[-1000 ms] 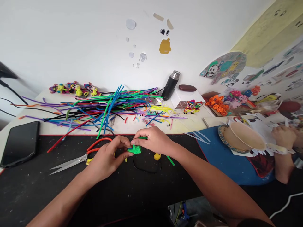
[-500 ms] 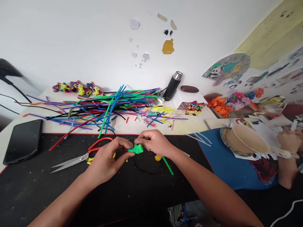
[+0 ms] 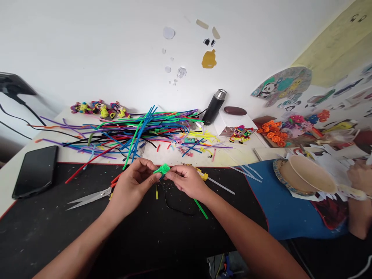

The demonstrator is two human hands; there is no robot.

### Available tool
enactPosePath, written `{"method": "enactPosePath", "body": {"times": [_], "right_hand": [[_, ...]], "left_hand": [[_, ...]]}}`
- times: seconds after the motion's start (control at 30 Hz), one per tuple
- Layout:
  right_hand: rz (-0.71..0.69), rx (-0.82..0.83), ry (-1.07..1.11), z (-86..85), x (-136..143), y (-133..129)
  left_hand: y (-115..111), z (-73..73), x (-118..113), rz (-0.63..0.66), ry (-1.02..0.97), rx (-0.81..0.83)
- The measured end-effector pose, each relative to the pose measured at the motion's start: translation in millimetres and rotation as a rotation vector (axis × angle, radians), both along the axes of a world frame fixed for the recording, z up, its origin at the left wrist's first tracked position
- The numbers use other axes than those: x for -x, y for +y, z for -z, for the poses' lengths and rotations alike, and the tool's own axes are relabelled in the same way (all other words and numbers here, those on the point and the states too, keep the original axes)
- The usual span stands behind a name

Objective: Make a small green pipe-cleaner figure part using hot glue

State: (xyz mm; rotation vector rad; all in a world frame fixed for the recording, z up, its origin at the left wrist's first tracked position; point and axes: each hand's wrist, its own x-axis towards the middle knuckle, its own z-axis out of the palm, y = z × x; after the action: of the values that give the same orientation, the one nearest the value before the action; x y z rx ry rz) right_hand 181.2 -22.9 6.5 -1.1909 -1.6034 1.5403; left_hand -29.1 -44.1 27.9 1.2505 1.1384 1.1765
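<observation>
Between my hands, above the black mat (image 3: 87, 240), is a small bright green piece that looks made of bent pipe cleaner (image 3: 162, 169). My left hand (image 3: 135, 184) pinches its left side between thumb and fingers. The fingertips of my right hand (image 3: 187, 180) close on its lower right side, where a bit of blue shows. Scissors (image 3: 90, 198) with red and yellow handles lie partly behind my left hand. A loose green pipe cleaner (image 3: 201, 209) lies below my right wrist, and a small yellow piece (image 3: 157, 193) sits under the hands.
A pile of coloured pipe cleaners (image 3: 139, 130) spreads along the wall. Around it are a phone (image 3: 36, 171), a black flask (image 3: 214, 107) and small finished figures (image 3: 101, 109). On the right, a bowl (image 3: 309, 176) stands near another person's hand (image 3: 360, 174). A hot glue gun (image 3: 202, 174) lies behind my right hand.
Both hands have lifted slightly with the green piece and turned it so its wide end points up. My right fingers have shifted from its top to its lower right side.
</observation>
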Motion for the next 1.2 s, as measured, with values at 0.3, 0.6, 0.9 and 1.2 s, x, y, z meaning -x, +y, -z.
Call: {"method": "enactPosePath", "body": {"times": [0.3, 0.6, 0.9, 1.2], "right_hand": [[0.017, -0.069, -0.069, 1.4, 4, -6], [0.012, -0.09, -0.152, -7.9, 5, -11], [0.006, -0.144, -0.215, -3.7, 3, -13], [-0.033, -0.197, -0.318, -7.8, 1, -14]], "left_hand": [[16, 10.6, 3, -0.021, -0.246, 0.203], [19, 22.2, 5, -0.081, -0.403, 0.343], [17, 20.3, 8, -0.019, 0.012, 0.137], [8, 26.1, 6, -0.011, 0.338, -0.038]]}}
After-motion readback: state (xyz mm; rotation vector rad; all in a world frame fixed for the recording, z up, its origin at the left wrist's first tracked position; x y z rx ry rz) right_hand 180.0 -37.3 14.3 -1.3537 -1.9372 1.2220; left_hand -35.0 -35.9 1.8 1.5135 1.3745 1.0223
